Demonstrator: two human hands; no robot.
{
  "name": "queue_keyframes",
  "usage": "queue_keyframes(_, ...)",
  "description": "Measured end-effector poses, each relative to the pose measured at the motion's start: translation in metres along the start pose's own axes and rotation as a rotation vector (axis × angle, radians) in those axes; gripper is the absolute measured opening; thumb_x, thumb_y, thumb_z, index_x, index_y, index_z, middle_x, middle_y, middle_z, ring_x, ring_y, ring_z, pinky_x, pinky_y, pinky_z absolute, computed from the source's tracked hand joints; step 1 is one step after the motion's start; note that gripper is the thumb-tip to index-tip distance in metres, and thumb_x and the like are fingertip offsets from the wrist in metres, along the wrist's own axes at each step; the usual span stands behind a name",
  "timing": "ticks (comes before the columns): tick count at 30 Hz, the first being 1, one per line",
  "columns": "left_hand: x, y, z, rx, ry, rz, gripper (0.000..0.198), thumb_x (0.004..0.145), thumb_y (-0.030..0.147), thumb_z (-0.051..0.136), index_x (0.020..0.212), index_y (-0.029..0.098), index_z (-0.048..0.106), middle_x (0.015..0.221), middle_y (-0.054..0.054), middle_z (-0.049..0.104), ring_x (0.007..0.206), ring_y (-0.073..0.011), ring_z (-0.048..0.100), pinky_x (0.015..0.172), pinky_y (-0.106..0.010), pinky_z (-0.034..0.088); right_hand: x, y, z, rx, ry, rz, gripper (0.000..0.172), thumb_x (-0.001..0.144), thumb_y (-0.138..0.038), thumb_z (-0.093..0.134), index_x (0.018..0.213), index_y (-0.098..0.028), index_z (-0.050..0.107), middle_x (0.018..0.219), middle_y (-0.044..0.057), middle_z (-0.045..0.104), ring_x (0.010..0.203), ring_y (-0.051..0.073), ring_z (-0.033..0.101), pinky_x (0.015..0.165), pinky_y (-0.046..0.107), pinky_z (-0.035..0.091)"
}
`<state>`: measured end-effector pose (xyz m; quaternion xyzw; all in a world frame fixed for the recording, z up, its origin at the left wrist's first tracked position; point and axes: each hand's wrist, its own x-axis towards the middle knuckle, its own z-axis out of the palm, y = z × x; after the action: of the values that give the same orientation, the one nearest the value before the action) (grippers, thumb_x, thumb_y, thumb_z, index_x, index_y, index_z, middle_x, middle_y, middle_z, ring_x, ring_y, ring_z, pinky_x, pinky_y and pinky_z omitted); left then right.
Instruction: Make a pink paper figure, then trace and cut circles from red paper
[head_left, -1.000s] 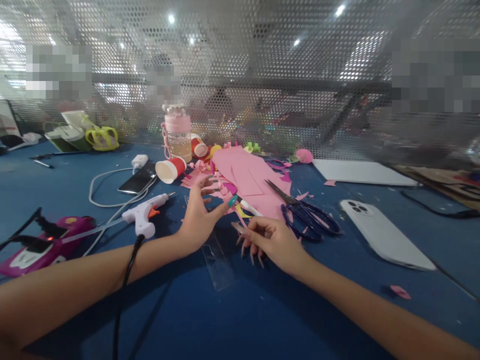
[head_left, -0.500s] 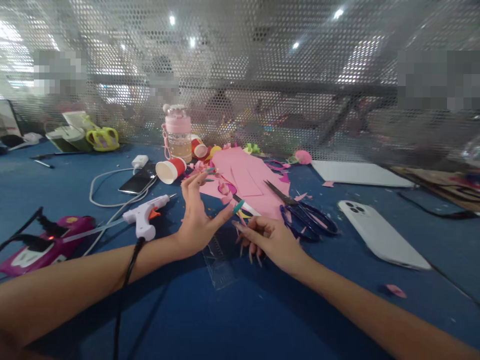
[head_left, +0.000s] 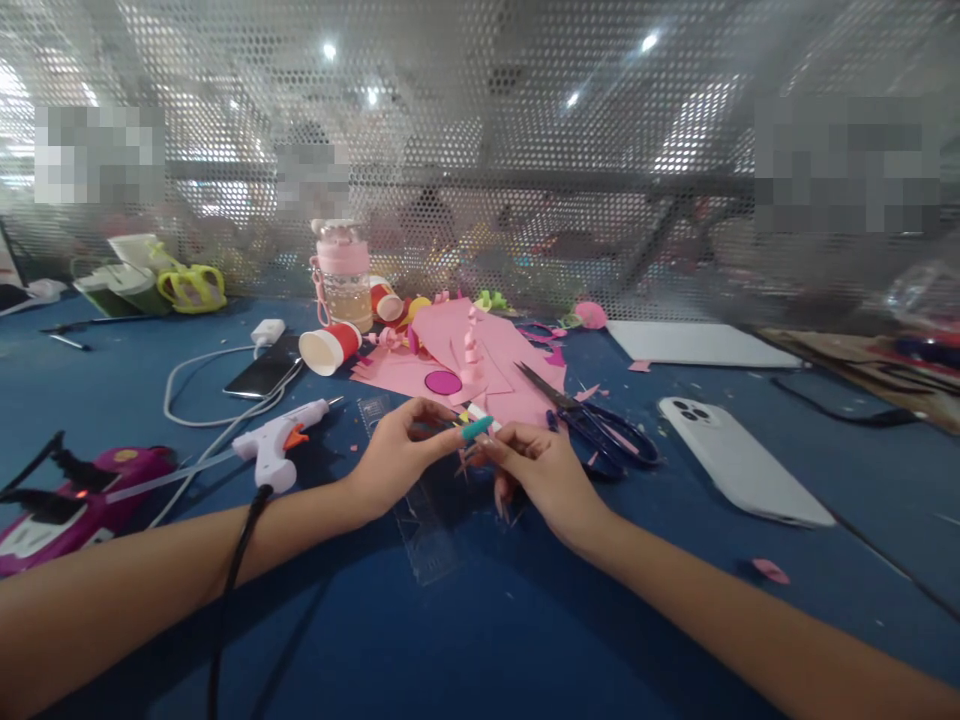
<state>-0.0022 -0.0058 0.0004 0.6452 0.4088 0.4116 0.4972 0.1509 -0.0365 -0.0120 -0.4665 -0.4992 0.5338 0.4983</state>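
My left hand and my right hand meet over the middle of the table. Both are closed, thumbs against fingers, pinching at a narrow pink paper strip, mostly hidden by the fingertips. Just beyond them a curled part of the pink paper strip stands out over pink paper sheets. A dark pink paper circle lies past my left fingertips. Blue-handled scissors rest to the right of my right hand, and a clear ruler is partly under my left hand.
On the left are a white glue gun with its cord crossing my left forearm, a pink power strip and a black phone. A bottle and red paper cup stand behind. A white phone lies right, before a mesh panel.
My left hand has closed and come nearer my right hand. The curled strip has swung from beside the left fingers to beyond both hands. The view has shifted slightly right.
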Motion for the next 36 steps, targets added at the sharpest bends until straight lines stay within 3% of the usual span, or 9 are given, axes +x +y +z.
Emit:
queue_keyframes(3, 0.002, 0.000, 0.000, -0.106, -0.134, -0.019, 0.024, 0.066, 0.031, 0.063, 0.082, 0.013, 0.064, 0.074, -0.002, 0.063, 0.065, -0.0104, 0.055, 0.063, -0.023, 0.043, -0.003, 0.000, 0.005, -0.016, 0.005, -0.006, 0.034, 0.060, -0.046, 0.068, 0.059, -0.014, 0.056, 0.040, -0.005, 0.052, 0.028, 0.005, 0.043, 0.030, 0.016, 0.033)
queue_keyframes(8, 0.001, 0.001, 0.002, -0.135, -0.136, -0.089, 0.020, 0.065, 0.033, 0.063, 0.062, 0.013, 0.066, 0.051, 0.002, 0.056, 0.045, -0.0064, 0.044, 0.042, -0.019, 0.032, -0.008, -0.001, 0.015, -0.040, -0.018, -0.018, 0.032, 0.066, -0.045, 0.063, 0.063, -0.013, 0.057, 0.050, -0.003, 0.057, 0.030, 0.003, 0.044, 0.031, 0.016, 0.033)
queue_keyframes(14, -0.002, 0.007, 0.005, -0.159, -0.067, -0.132, 0.021, 0.064, 0.032, 0.065, 0.054, 0.013, 0.064, 0.048, 0.002, 0.055, 0.044, -0.0055, 0.043, 0.044, -0.019, 0.033, -0.009, -0.001, 0.015, -0.055, -0.044, -0.027, 0.024, 0.063, -0.036, 0.066, 0.066, -0.013, 0.058, 0.059, -0.001, 0.059, 0.033, 0.003, 0.044, 0.033, 0.016, 0.036)
queue_keyframes(18, 0.003, 0.007, 0.000, -0.126, 0.066, -0.029, 0.018, 0.065, 0.031, 0.064, 0.059, 0.014, 0.068, 0.058, -0.001, 0.064, 0.057, -0.0095, 0.053, 0.057, -0.020, 0.041, -0.008, 0.002, 0.013, -0.054, -0.057, -0.003, 0.024, 0.064, -0.030, 0.064, 0.081, -0.014, 0.058, 0.082, 0.004, 0.063, 0.039, 0.004, 0.049, 0.037, 0.018, 0.042)
queue_keyframes(23, 0.016, 0.002, -0.013, -0.015, 0.202, 0.097, 0.018, 0.065, 0.032, 0.063, 0.067, 0.015, 0.069, 0.062, 0.000, 0.066, 0.053, -0.0089, 0.050, 0.051, -0.020, 0.038, -0.008, 0.002, 0.014, -0.077, -0.023, 0.030, 0.026, 0.063, -0.031, 0.062, 0.080, -0.013, 0.054, 0.074, 0.002, 0.059, 0.042, 0.003, 0.049, 0.039, 0.017, 0.042)
queue_keyframes(32, 0.021, -0.008, -0.019, 0.022, 0.222, 0.117, 0.023, 0.063, 0.037, 0.063, 0.064, 0.015, 0.068, 0.058, 0.000, 0.063, 0.049, -0.0080, 0.045, 0.045, -0.019, 0.032, -0.006, 0.004, 0.015, -0.110, -0.029, 0.050, 0.031, 0.062, -0.037, 0.061, 0.079, -0.013, 0.052, 0.074, 0.002, 0.059, 0.040, 0.003, 0.047, 0.037, 0.018, 0.039)
queue_keyframes(36, 0.020, -0.008, -0.020, 0.004, 0.190, 0.098, 0.023, 0.065, 0.037, 0.063, 0.067, 0.015, 0.067, 0.060, 0.000, 0.063, 0.050, -0.0080, 0.046, 0.047, -0.020, 0.033, -0.009, 0.006, 0.014, -0.131, -0.006, -0.009, 0.031, 0.068, -0.039, 0.056, 0.084, -0.014, 0.050, 0.078, 0.005, 0.059, 0.051, 0.010, 0.055, 0.041, 0.022, 0.044)
